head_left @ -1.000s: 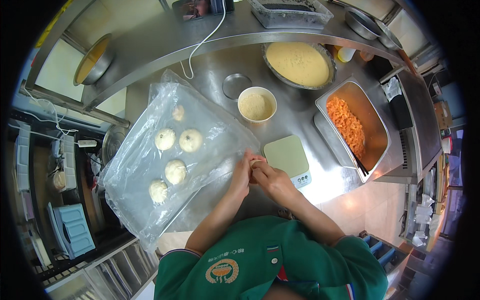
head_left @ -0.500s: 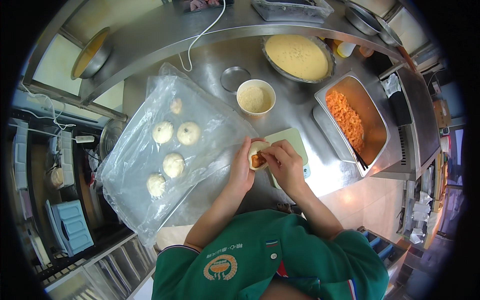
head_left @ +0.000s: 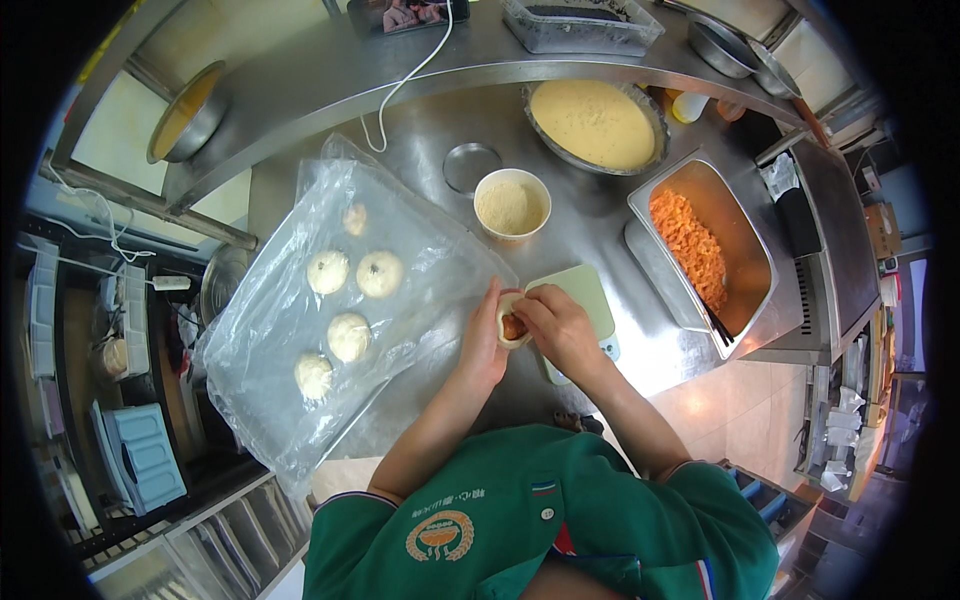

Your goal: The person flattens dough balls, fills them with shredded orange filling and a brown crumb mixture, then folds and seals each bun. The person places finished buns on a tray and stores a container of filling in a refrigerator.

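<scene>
My left hand (head_left: 484,341) cups a round dough wrapper (head_left: 509,336) with reddish-orange filling showing in its open middle. At the wrapper's right edge, the fingers of my right hand (head_left: 560,330) are pinched together on the dough. Below and to the right of them lies a pale green kitchen scale (head_left: 585,290), partly covered by my right hand. Left of my hands, several filled dough buns (head_left: 348,337) and a smaller lump of dough (head_left: 355,219) rest on a clear plastic sheet (head_left: 420,240).
A deep steel pan of orange filling (head_left: 690,240) stands at the right with dark chopsticks in it. Behind are a paper tub of pale crumbs (head_left: 512,203), a metal ring (head_left: 470,167) and a bowl of yellow batter (head_left: 597,122). A steel shelf (head_left: 330,93) overhangs the back.
My right fingers have shifted slightly up and inward along the wrapper's rim, and less of the filling shows. The whole view has tilted a little; the other things stay put.
</scene>
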A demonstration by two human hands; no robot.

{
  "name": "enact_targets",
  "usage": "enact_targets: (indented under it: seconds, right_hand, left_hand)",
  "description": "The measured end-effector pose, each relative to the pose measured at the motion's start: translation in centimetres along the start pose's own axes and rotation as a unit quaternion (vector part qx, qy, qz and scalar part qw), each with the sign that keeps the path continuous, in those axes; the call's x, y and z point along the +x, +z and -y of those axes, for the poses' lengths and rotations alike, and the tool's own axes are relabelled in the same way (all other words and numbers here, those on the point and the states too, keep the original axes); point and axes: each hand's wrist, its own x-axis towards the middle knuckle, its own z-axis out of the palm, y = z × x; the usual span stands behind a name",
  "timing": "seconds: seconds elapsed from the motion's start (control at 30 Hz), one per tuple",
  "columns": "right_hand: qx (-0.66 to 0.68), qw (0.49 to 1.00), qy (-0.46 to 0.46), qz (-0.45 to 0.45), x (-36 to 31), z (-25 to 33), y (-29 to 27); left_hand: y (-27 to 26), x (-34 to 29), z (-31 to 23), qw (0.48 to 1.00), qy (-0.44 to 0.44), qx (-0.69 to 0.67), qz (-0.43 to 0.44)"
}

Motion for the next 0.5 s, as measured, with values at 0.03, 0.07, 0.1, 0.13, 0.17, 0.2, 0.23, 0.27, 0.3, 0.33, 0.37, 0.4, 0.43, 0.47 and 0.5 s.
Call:
enact_targets:
  seconds: [0.03, 0.07, 0.1, 0.13, 0.17, 0.2, 0.23, 0.27, 0.3, 0.33, 0.37, 0.4, 0.43, 0.47, 0.5]
  right_hand:
    - [0.014, 1.0, -0.016, 0.007, -0.2, -0.2, -0.2]
    - [0.029, 0.999, -0.031, 0.014, -0.3, -0.4, -0.4]
    - [0.032, 0.998, -0.041, 0.027, -0.7, -0.4, -0.5]
    - [0.036, 0.997, -0.051, 0.039, -1.1, -0.4, -0.5]
    - [0.039, 0.996, -0.06, 0.051, -1.4, -0.4, -0.5]
    - [0.033, 0.995, -0.077, 0.058, -1.0, -0.4, -0.5]
    - [0.027, 0.993, -0.094, 0.064, -0.3, -0.3, -0.5]
    - [0.021, 0.991, -0.111, 0.071, 0.1, -0.2, -0.5]
    - [0.016, 0.991, -0.115, 0.065, 0.0, -0.4, -0.5]
    - [0.01, 0.991, -0.119, 0.06, -0.4, -0.5, -0.5]
    - [0.005, 0.991, -0.123, 0.055, -0.5, -0.6, -0.5]
    - [0.001, 0.993, -0.104, 0.06, -0.5, -0.4, -0.4]
    - [-0.004, 0.994, -0.086, 0.065, -0.5, 0.0, -0.2]
    - [-0.008, 0.995, -0.067, 0.07, -0.4, 0.2, -0.1]
    - [-0.004, 0.993, -0.081, 0.081, -0.4, 0.1, -0.2]
  left_hand:
    - [0.1, 0.0, -0.1, 1.0, -0.004, 0.008, 0.0]
    - [0.2, -0.2, -0.1, 1.0, -0.009, 0.016, -0.001]
    - [0.1, -0.5, 0.0, 1.0, -0.016, 0.023, -0.005]
    - [0.0, -0.5, 0.1, 1.0, -0.012, 0.021, -0.002]
    - [0.0, -0.3, 0.2, 1.0, -0.007, 0.019, 0.002]
    - [0.0, -0.1, 0.3, 1.0, -0.001, 0.018, 0.006]
    - [-0.5, 0.3, 0.6, 1.0, -0.001, 0.024, 0.016]
    - [-1.3, 0.9, 1.2, 0.999, -0.001, 0.031, 0.027]
    - [-1.4, 1.1, 1.2, 0.999, -0.002, 0.038, 0.038]
    - [-1.5, 1.2, 1.2, 0.999, -0.009, 0.034, 0.031]
    - [-1.7, 1.2, 1.3, 0.999, -0.017, 0.029, 0.023]
    - [-1.8, 1.1, 1.3, 0.999, -0.026, 0.025, 0.012]
    - [-1.8, 1.0, 1.2, 0.999, -0.027, 0.03, 0.003]
    - [-1.8, 1.0, 1.1, 0.999, -0.028, 0.035, -0.005]
    - [-1.7, 1.1, 1.0, 0.999, -0.028, 0.039, -0.013]
